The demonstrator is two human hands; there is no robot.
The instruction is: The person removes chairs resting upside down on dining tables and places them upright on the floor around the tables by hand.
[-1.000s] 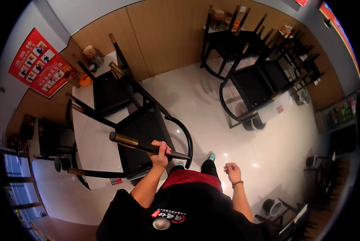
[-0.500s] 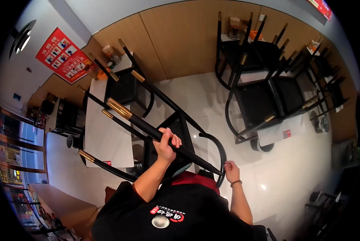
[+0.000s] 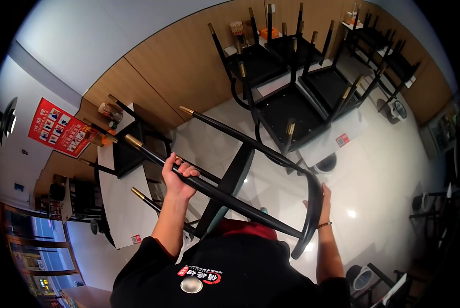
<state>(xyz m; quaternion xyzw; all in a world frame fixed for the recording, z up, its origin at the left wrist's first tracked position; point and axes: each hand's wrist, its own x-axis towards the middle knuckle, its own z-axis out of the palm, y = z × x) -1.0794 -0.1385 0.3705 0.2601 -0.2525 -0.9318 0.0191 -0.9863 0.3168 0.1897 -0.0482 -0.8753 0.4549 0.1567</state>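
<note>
A black chair (image 3: 240, 208) with brass-tipped legs is held tilted in front of my body, its legs pointing up and to the left. My left hand (image 3: 178, 177) is wrapped around one of its legs, below the brass tip. At the other end, my right hand (image 3: 322, 201) grips the curved backrest rail, which hides part of the fingers. The dark seat is turned nearly edge-on between the two hands.
To the left, a white table (image 3: 125, 210) carries an upturned chair (image 3: 132, 151). Ahead and right, several upturned chairs (image 3: 289, 115) rest on another white table (image 3: 332, 138). A red poster (image 3: 61, 127) hangs on the left wall. Dark furniture and a bin (image 3: 361, 277) stand at lower right.
The held chair has swung right and its seat has turned more edge-on. Both hands moved with it, and the right now reaches around the backrest rail. The view has turned to the right.
</note>
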